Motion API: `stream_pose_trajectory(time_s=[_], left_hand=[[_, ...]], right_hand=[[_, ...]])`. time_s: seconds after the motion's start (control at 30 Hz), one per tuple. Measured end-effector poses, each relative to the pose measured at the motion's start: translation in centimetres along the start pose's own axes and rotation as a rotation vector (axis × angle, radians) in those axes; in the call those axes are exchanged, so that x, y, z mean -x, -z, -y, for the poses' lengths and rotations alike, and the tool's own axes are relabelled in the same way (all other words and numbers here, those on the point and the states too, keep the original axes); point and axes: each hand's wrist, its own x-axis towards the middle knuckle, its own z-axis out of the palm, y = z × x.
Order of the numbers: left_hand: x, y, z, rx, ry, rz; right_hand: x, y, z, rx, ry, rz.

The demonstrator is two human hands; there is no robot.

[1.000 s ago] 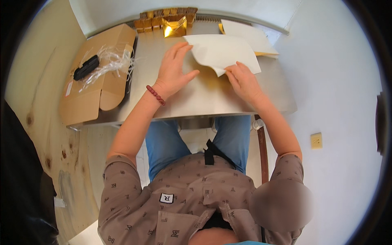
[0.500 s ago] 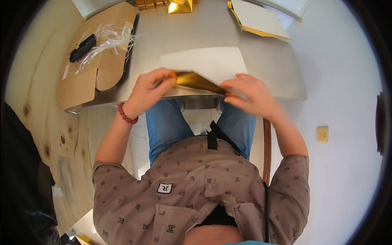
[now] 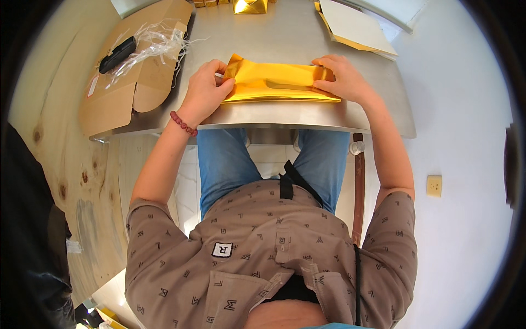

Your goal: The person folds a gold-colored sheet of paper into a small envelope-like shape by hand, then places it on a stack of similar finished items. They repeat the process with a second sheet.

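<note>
A sheet of shiny gold foil paper (image 3: 274,77) lies folded along the near edge of the metal table, its long side running across in front of me. My left hand (image 3: 205,90) pinches its left end between thumb and fingers, where a corner sticks up. At the right end, my right hand (image 3: 344,81) grips the foil with the thumb below and the fingers over the top. What lies under the foil is hidden.
Flattened brown cardboard (image 3: 148,82) on the left bears clear plastic strips (image 3: 159,46) and a black case-like object (image 3: 118,55). White-backed gold sheets (image 3: 356,27) are stacked at the far right. A gold wrapped block (image 3: 250,5) stands at the far edge of the metal table (image 3: 219,33).
My hands have moved away from me, onto the table. The gold foil, held up before at a slant, now lies flat with its gold side up; the white sheet surface behind it no longer shows.
</note>
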Motion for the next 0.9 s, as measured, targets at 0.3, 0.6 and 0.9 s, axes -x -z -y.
stream_pose_trajectory(time_s=[0.3,0.6,0.9], left_hand=[[0.7,0.5,-1.7,-0.423,-0.35,-0.202],[-1.3,-0.1,-9.2,-0.377,-0.554,0.069],[3.2,-0.4,-10.6,0.115,-0.267,0.176]], right_hand=[[-0.6,0.8,0.5,-0.388,-0.251,0.157],[2.7,3.8,5.6,-0.532,0.096,-0.07],[5.6,4.7,7.5,-1.026,-0.078,-0.293]])
